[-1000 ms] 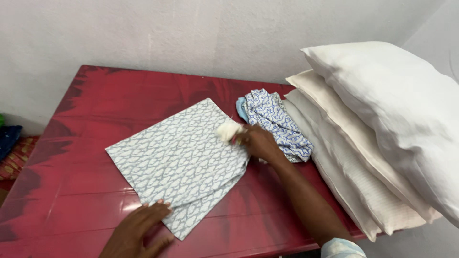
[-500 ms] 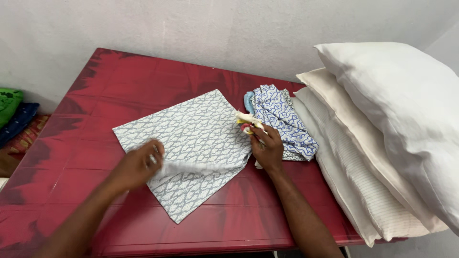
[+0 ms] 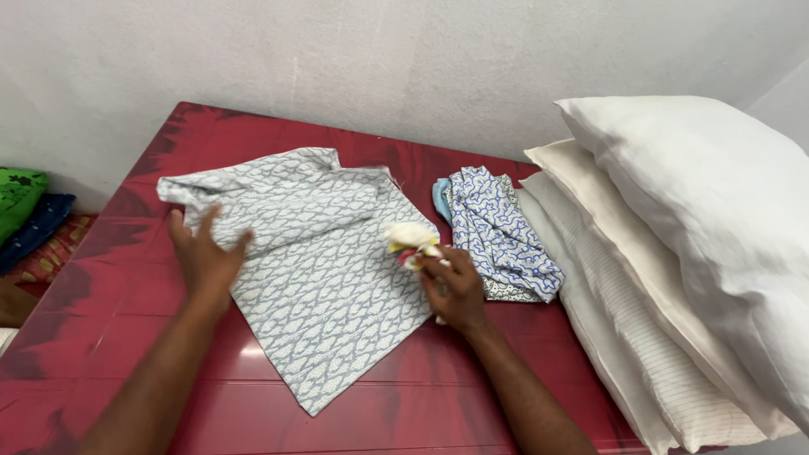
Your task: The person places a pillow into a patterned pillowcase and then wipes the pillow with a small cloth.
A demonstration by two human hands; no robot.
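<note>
A pale grey patterned cloth (image 3: 324, 278) lies spread on the red table (image 3: 126, 337), its far left part unfolded and rumpled. My left hand (image 3: 202, 257) rests flat on the cloth's left edge with fingers apart. My right hand (image 3: 455, 291) sits at the cloth's right edge, pinching a small cream and pink wad of fabric (image 3: 411, 240). Just right of that hand lies a crumpled blue-and-white patterned cloth (image 3: 497, 232).
A stack of white and cream pillows (image 3: 674, 253) fills the table's right side. Green and dark blue folded cloths (image 3: 25, 211) lie off the table at the far left. A white wall stands behind the table.
My left hand moved from the cloth's near corner up to its left edge, and the folded cloth opened out toward the far left. My right hand stayed at the right edge.
</note>
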